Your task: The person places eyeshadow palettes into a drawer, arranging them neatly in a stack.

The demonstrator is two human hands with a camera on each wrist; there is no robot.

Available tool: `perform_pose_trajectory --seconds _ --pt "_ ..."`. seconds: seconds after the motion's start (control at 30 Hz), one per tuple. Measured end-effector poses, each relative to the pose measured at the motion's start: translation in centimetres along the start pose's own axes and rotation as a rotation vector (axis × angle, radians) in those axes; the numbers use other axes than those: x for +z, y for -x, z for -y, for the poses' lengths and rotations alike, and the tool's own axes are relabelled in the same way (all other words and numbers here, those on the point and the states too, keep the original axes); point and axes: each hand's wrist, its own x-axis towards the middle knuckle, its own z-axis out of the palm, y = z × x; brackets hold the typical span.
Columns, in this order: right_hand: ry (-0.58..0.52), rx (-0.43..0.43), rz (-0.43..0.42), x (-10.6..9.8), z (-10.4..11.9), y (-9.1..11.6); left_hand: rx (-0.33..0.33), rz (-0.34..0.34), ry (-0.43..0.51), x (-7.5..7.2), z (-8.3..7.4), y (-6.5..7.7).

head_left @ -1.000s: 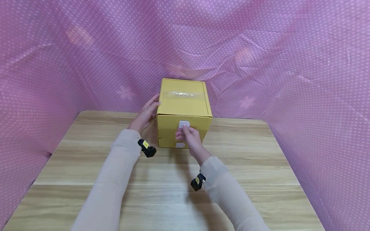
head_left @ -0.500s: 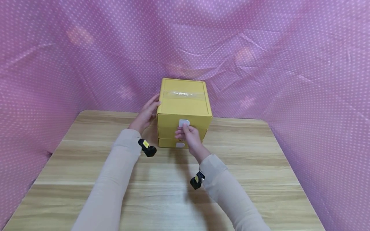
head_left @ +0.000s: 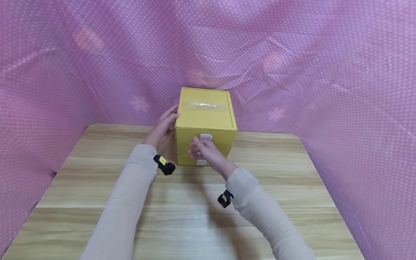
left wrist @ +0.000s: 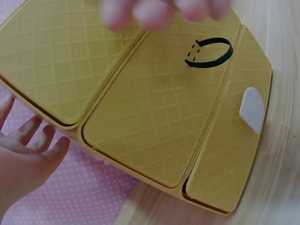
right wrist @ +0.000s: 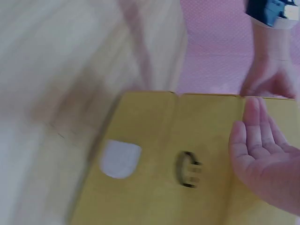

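A yellow three-drawer storage box [head_left: 206, 117] stands upright at the back of the table. Its top drawer carries a white tab [head_left: 206, 137], and a similar white tab [left wrist: 251, 110] is on the bottom drawer. The middle drawer has a dark loop pull [left wrist: 211, 63]. My left hand [head_left: 162, 128] rests its fingers along the box's left side. Right in front of the drawers is my right hand [head_left: 208, 153], its fingers extended in the right wrist view and nothing in its grasp. From the head view it hides the loop pull.
The wooden table [head_left: 182, 224] reaches toward the viewer. Pink dotted cloth [head_left: 130, 65] hangs behind it and on both sides, close behind the box. Clear tape [head_left: 204, 105] crosses the box's top. Dark wrist devices [head_left: 165, 167] are worn on both sleeves.
My right hand has come off the top white tab and shifted left, its fingers loosening. The left hand stays at the box's side.
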Motion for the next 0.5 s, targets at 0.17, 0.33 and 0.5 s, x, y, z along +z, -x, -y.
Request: perform_pose_trajectory --seconds 0.17,0.33,0.5 --pt "0.155 -0.05 0.07 -0.8 3.9 0.4 0.022 -0.048 -0.148 0.1 -1.2 0.4" --pt "0.286 -0.167 0.052 -2.9 7.6 0.8 0.09 -0.091 -0.414 0.1 -2.9 0.9" --pt "0.569 -0.26 -0.126 -5.9 9.7 1.0 0.183 -0.113 -0.638 0.0 -4.4 1.1"
